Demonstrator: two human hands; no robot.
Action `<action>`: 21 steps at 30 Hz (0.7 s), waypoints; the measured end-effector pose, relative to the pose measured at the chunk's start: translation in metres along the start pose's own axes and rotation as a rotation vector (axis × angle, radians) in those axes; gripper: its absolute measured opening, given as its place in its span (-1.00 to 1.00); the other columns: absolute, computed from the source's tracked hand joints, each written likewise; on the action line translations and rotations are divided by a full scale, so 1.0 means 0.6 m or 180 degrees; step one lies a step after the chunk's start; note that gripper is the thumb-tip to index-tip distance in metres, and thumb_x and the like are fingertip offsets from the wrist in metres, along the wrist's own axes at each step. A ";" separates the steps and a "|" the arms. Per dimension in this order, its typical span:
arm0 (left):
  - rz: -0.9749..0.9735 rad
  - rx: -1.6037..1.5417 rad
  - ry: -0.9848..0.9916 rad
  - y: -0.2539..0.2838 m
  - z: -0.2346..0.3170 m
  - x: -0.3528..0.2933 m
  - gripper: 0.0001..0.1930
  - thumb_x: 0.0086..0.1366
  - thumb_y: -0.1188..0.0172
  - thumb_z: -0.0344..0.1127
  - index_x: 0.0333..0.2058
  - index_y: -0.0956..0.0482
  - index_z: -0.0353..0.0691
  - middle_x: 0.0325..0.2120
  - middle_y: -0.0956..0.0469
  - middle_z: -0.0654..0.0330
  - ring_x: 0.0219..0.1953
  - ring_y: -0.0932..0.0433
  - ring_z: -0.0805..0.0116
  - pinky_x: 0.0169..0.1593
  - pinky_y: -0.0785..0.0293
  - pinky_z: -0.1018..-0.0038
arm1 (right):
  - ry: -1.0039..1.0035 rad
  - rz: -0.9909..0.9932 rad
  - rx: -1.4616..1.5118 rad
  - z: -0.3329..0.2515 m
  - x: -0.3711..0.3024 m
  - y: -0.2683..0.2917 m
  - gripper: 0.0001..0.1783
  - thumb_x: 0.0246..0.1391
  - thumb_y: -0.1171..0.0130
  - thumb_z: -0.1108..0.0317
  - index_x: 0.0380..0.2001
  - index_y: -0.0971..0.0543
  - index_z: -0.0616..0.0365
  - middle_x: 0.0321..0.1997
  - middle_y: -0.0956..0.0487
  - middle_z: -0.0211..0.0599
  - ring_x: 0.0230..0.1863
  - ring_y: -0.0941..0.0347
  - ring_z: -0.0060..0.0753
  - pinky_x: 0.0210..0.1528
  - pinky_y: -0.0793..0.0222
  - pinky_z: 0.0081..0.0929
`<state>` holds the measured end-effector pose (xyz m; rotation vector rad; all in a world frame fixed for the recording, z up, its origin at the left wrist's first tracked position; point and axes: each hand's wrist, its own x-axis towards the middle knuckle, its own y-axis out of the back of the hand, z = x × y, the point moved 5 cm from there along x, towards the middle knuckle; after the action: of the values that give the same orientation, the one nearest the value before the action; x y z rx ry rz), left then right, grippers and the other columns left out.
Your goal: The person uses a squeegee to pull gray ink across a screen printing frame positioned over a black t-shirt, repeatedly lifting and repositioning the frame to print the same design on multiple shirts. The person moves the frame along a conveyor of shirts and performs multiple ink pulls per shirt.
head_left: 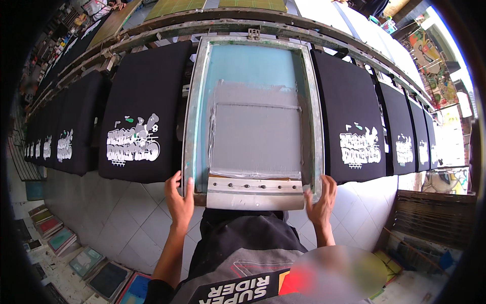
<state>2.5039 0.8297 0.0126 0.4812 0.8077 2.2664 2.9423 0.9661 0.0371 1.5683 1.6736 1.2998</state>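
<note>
A silk screen frame lies in front of me, its pale blue mesh coated with grey ink over the middle and near part. Across its near end rests a wide metal squeegee with a row of screws; neither hand touches its middle. My left hand grips the frame's near left corner, thumb on the inner side and fingers outside. At the near right corner, my right hand holds the frame likewise, its thumb close to the squeegee's end. Whatever lies beneath the screen is hidden.
Black shirts with white and grey prints stretch on boards to the left and right, more beyond each. A metal rail with a clamp runs behind. Several screens lie at lower left; a slatted rack stands at right.
</note>
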 end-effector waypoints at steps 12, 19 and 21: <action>-0.0745 -0.0822 0.1733 0.008 -0.056 0.023 -0.19 0.47 -0.12 0.51 -0.59 -0.19 -0.15 -0.57 -0.10 0.38 -0.43 -0.12 0.49 -0.32 -0.09 0.39 | -0.2180 -0.0939 0.0614 0.082 0.070 -0.013 0.05 0.46 0.08 -0.46 0.30 -0.49 0.54 0.06 -0.67 0.52 0.18 -0.63 0.45 0.24 -0.49 0.06; -0.0370 -0.0511 0.1251 -0.046 -0.035 0.074 -0.17 0.35 -0.26 0.53 -0.54 -0.41 -0.28 -0.57 -0.36 0.18 -0.40 -0.37 0.31 -0.21 -0.38 0.24 | -0.2247 0.0007 0.1362 0.132 0.099 -0.058 -0.05 0.47 0.00 -0.41 0.04 -0.69 0.50 -0.38 -0.60 -0.20 -0.28 -0.46 -0.42 -0.15 -0.42 -0.32; -0.0529 -0.0210 0.1527 -0.049 -0.042 0.063 -0.09 0.34 -0.28 0.52 -0.35 -0.62 -0.53 -0.41 -0.65 -0.15 -0.27 -0.63 0.10 -0.05 -0.52 0.11 | -0.2268 0.0231 0.1492 0.140 0.089 -0.055 -0.08 0.45 -0.07 -0.38 0.04 -0.69 0.50 -0.42 -0.60 -0.23 -0.32 -0.44 -0.44 -0.20 -0.40 -0.33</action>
<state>2.4775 0.8627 -0.0212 -0.1677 0.9587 2.2685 2.9871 1.0457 -0.0142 2.0452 1.4952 0.2784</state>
